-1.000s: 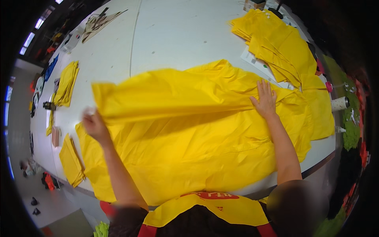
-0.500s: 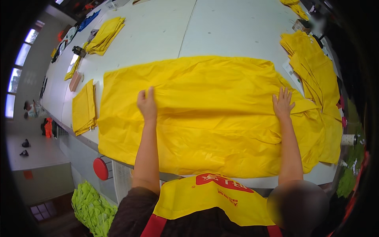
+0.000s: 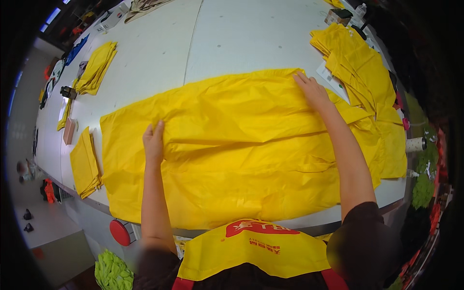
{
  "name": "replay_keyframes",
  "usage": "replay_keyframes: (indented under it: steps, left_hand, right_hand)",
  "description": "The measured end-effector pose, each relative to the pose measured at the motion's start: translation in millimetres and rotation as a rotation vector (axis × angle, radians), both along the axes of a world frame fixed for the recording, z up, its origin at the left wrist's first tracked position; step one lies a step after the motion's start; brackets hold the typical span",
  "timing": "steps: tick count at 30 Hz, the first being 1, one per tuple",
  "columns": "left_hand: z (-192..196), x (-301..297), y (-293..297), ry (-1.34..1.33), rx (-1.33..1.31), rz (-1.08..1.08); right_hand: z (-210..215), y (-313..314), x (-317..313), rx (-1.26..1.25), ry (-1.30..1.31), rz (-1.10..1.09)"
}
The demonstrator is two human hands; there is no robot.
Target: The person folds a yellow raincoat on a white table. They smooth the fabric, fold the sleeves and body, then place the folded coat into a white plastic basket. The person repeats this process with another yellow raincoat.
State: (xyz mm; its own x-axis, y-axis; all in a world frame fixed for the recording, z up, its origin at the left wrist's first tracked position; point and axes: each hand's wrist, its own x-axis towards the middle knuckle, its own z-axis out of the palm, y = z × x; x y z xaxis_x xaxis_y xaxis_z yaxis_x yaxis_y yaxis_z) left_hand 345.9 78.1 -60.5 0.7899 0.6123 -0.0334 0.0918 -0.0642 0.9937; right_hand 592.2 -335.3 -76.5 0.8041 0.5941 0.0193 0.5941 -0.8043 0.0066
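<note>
A wide, thin yellow cloth (image 3: 232, 169) lies spread across the table before me, wrinkled, with a long crease through its middle. On its left part, my left hand (image 3: 153, 142) is closed on the fabric, and small folds run off beside it. My right hand (image 3: 313, 92) lies at the cloth's far right corner with its fingers stretched out along the edge. At the right the cloth bunches up beside a stack of folded yellow cloths (image 3: 355, 65). Close to its left edge sits another folded yellow stack (image 3: 85, 164).
The pale table (image 3: 232, 38) reaches far back. At the far left are more yellow cloths (image 3: 98, 67), a small dark device (image 3: 68, 92) and a pinkish block (image 3: 69, 131). A white spool (image 3: 415, 144) stands at the right edge. Below left are a red stool (image 3: 120, 232) and bright green fabric (image 3: 113, 270).
My right hand has moved from the cloth's right part to its far edge. My left hand stays on the left part. The whole view has shifted and turned slightly.
</note>
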Motion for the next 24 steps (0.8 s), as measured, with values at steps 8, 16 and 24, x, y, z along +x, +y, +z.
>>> replay_keyframes:
  steps: [8, 16, 24]
  left_hand:
    - [-22.0, 23.3, 40.7, 0.007, 0.6, 0.126]
    - [-63.4, 23.1, 57.7, 0.219, 0.465, 0.063]
    - [-61.5, 52.9, 97.9, 0.361, 0.784, 0.027]
  right_hand:
    - [-30.7, 10.3, 60.7, 0.056, 0.0, -0.27]
    - [-24.7, 27.7, -33.5, 0.377, -0.319, 0.049]
    - [-41.9, 14.4, -13.4, 0.3, 0.099, -0.064]
